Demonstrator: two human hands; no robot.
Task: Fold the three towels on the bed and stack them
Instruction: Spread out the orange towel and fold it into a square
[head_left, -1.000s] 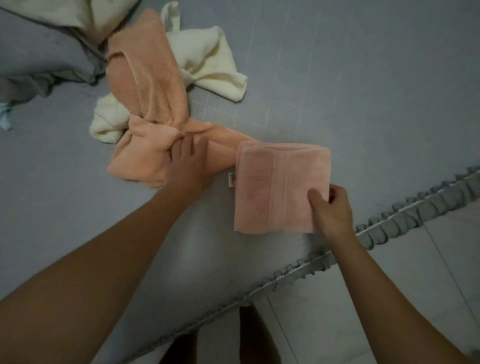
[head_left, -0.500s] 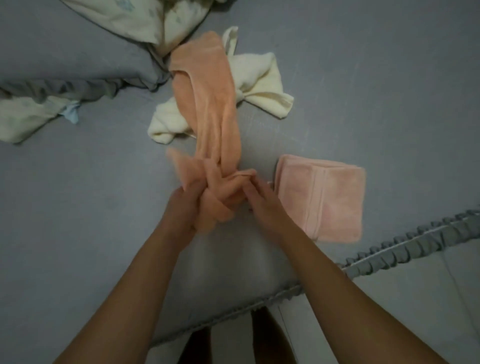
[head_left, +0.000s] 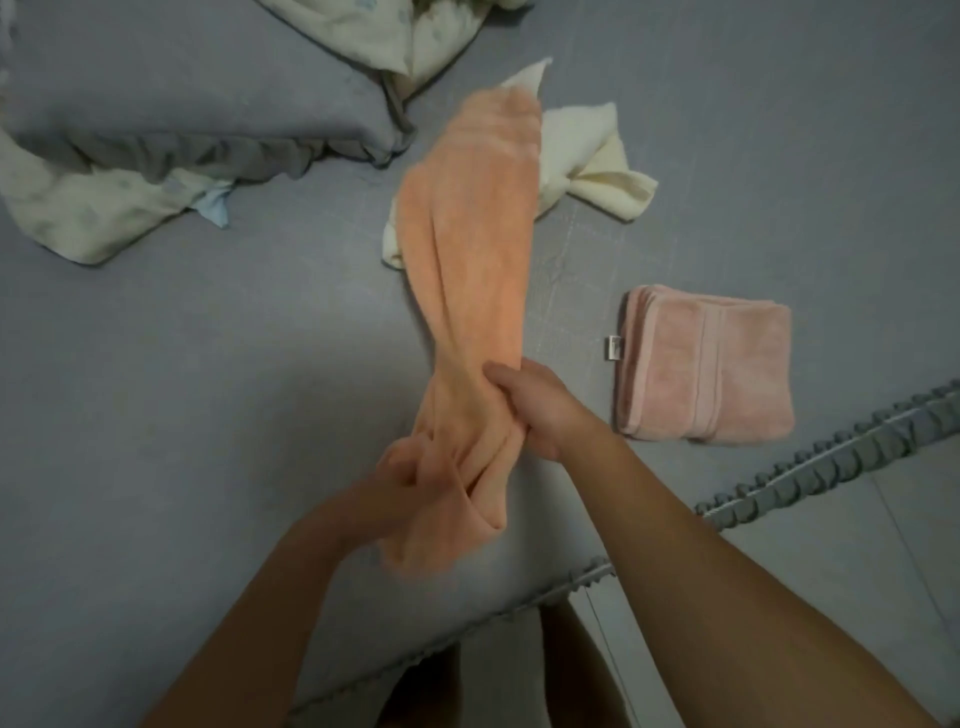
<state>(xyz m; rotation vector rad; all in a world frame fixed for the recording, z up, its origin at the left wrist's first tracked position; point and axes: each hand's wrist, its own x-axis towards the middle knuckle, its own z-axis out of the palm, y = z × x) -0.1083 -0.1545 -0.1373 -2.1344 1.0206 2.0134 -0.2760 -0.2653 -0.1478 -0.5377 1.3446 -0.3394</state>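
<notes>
Both hands are on the bunched orange terry towel (head_left: 472, 291). My left hand (head_left: 400, 483) is closed around its near end; my right hand (head_left: 540, 410) is curled shut on it just above, thumb across the cloth. The towel runs as a twisted rope away from me over the grey bed sheet (head_left: 208, 389), its far end draped over the crumpled cream towel (head_left: 587, 161).

The folded pink towel (head_left: 706, 364) lies flat and square near the ruffled bed edge (head_left: 831, 457), apart from the others, white tag showing on its left side.

One of three done, by my reading; the orange one needs opening out before any fold.

Risks:
- The orange towel is twisted. If I fold without finding corners, I get a lumpy, uneven bundle that stacks poorly.
- Its far end overlaps the cream towel; pulling towards me could drag the cream one along or tangle the two.
- The pink towel sits near the bed edge. A wide shake or a sweep of my right arm could knock it open or onto the floor.
</notes>
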